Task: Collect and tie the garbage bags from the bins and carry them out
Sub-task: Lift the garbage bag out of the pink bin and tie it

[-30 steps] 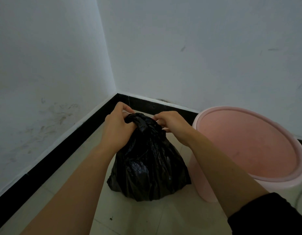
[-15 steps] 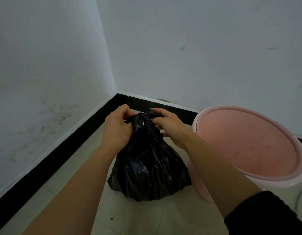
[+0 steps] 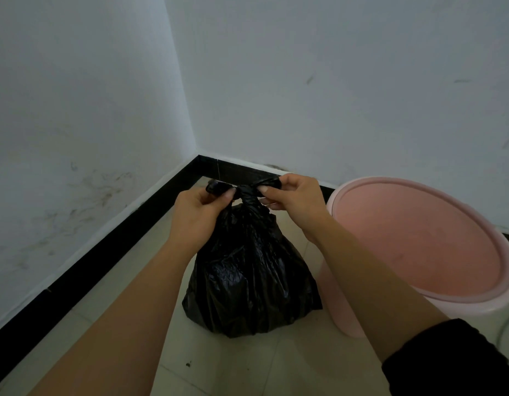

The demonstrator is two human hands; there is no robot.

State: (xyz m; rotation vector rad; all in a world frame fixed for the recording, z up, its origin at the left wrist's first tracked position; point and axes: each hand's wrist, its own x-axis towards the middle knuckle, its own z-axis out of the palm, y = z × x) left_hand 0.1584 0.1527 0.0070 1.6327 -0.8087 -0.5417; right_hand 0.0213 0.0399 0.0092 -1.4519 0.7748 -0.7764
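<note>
Here the black garbage bag (image 3: 247,281) sits on the tiled floor (image 3: 276,367), with the pink bin (image 3: 390,179) just beside it at 3 o'clock. At its 12 o'clock is a knot (image 3: 244,192); the left hand (image 3: 199,215) pinches the 9 o'clock tail between thumb and curled fingers, the right hand (image 3: 296,198) likewise the 3 o'clock tail

- A plain indoor room, seen at one corner; it looks like a home or a simple utility room, though which of the two cannot be told.
- Two bare white-painted walls (image 3: 333,81) meet here, the left one marked with grey scuffs (image 3: 99,190).
- A black skirting board (image 3: 104,250) runs along the foot of both walls.
- The floor (image 3: 247,367) is laid with pale glossy tiles.
- A pink plastic bin (image 3: 343,315) stands by the back wall, with a black garbage bag (image 3: 247,275) just beside it on the tiles.
</note>
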